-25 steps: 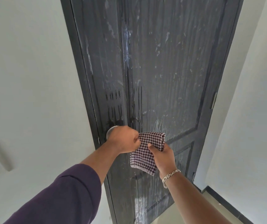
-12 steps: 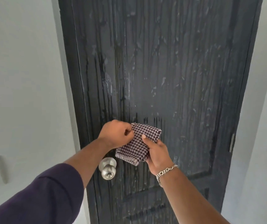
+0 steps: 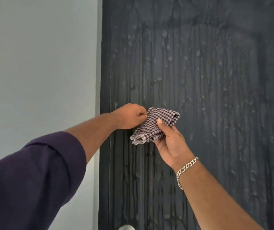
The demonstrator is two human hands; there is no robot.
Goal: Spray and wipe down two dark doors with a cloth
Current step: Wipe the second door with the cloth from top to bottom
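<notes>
My right hand (image 3: 169,143) grips the soft, limp cloth (image 3: 156,125); my left hand (image 3: 131,116) pinches its edge, folding a firmer pad for the wet door (image 3: 216,97)

The tall dark wet door (image 3: 207,97) fills the way ahead like a flat wall. Both hands are close in front of it, near its left edge. The left hand (image 3: 129,117) and the right hand (image 3: 171,143) both hold the small folded checked cloth (image 3: 154,125), so the gap between them is full. There is open door face above, below, and to the right. The plain pale wall (image 3: 41,63) blocks the left side. A round silver knob (image 3: 126,227) pokes out low down.
</notes>
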